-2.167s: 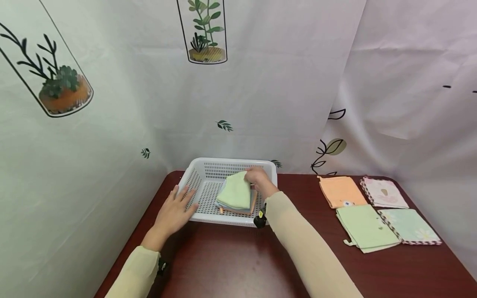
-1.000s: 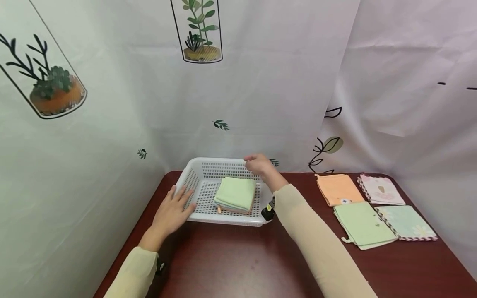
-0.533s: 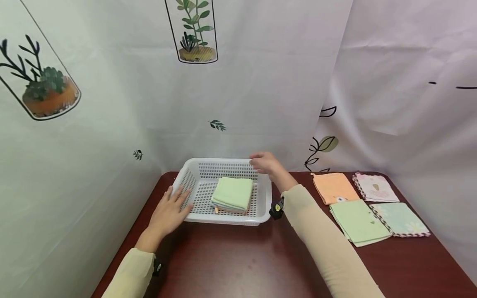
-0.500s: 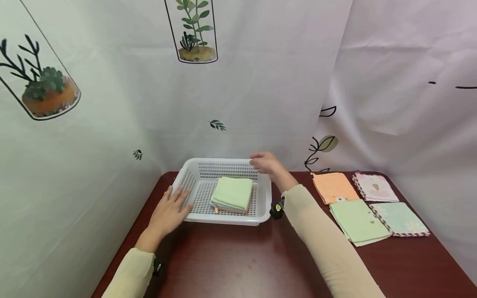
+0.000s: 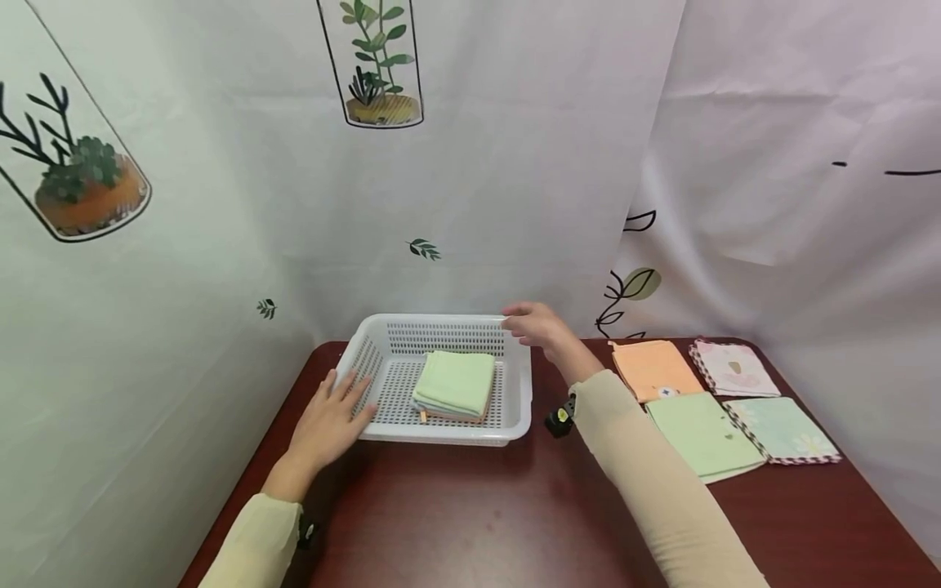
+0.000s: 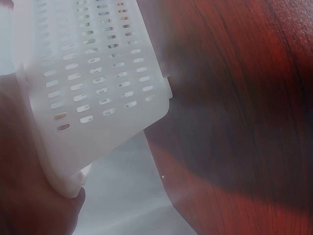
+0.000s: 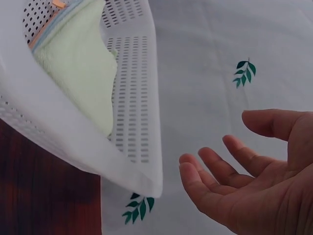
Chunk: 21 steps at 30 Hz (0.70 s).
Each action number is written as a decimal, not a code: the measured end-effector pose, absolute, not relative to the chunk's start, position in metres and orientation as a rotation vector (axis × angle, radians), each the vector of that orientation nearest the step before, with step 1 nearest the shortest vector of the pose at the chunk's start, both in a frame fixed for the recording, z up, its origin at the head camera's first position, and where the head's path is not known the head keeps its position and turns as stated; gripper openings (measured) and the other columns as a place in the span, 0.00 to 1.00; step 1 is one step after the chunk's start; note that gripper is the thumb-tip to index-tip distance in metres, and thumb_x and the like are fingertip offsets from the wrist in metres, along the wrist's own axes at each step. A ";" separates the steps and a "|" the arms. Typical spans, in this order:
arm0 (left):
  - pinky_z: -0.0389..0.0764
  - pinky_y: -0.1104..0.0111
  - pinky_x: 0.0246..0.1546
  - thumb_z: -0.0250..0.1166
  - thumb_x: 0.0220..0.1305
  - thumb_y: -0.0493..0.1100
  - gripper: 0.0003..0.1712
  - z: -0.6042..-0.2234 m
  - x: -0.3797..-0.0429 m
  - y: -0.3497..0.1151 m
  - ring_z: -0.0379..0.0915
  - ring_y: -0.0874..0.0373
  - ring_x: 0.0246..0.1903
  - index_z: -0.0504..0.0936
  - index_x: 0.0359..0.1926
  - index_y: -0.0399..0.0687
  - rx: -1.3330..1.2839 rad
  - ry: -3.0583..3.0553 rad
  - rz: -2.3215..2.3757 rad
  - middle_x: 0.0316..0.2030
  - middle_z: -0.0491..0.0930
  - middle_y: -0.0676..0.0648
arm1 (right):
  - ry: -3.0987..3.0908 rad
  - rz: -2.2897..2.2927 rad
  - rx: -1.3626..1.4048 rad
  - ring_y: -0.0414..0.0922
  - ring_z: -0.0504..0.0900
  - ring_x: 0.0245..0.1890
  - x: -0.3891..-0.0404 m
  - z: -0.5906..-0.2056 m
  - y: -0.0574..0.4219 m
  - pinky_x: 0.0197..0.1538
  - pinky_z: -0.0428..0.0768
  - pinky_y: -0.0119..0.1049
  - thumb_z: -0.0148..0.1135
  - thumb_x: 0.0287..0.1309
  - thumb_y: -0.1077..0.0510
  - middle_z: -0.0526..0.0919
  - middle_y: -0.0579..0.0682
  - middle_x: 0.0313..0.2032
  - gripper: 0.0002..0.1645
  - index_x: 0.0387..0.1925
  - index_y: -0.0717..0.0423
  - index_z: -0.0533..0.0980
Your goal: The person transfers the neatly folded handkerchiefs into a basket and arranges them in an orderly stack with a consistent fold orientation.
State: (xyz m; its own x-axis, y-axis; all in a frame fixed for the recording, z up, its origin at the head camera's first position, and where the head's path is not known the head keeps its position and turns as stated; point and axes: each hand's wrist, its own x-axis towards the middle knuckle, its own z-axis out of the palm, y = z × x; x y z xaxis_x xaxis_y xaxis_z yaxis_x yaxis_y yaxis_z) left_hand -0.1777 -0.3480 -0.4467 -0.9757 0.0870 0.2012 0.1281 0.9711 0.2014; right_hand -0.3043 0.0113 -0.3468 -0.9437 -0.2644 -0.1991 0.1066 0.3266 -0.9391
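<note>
A white slotted plastic basket (image 5: 434,434) stands at the back of the table. Inside it lies a stack of folded cloths, with a pale green cloth (image 5: 457,377) on top and blue and orange edges showing below. My left hand (image 5: 329,423) rests on the basket's left front corner, fingers spread over the rim. Off the basket's back right corner hovers my right hand (image 5: 540,325), holding nothing. The right wrist view shows that hand (image 7: 259,196) palm up with loosely bent fingers, apart from the basket's rim (image 7: 73,132).
On the right of the dark red table (image 5: 456,523) lie several folded cloths: an orange one (image 5: 654,367), a pink-white one (image 5: 735,367), a green one (image 5: 702,437) and a mint one with a checked edge (image 5: 782,425). A printed curtain (image 5: 515,180) hangs close behind.
My right hand has let go of the green cloth, which now lies flat on the stack, and has moved back and right, out of the basket. The left hand stays on the rim.
</note>
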 end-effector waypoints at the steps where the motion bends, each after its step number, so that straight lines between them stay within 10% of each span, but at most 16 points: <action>1: 0.46 0.37 0.74 0.52 0.76 0.60 0.36 -0.447 -0.177 -0.348 0.38 0.30 0.77 0.66 0.75 0.46 -0.158 -2.928 -0.316 0.76 0.57 0.35 | 2.282 -1.649 -0.149 0.60 0.72 0.67 -0.304 -0.347 0.013 0.68 0.73 0.50 0.57 0.70 0.59 0.74 0.62 0.66 0.27 0.68 0.60 0.71; 21: 0.46 0.36 0.73 0.53 0.75 0.59 0.36 -0.446 -0.177 -0.348 0.39 0.28 0.76 0.66 0.75 0.45 -0.172 -2.932 -0.280 0.76 0.57 0.34 | 2.313 -1.643 -0.219 0.63 0.71 0.67 -0.293 -0.346 0.052 0.69 0.72 0.52 0.57 0.69 0.60 0.72 0.65 0.66 0.30 0.69 0.65 0.68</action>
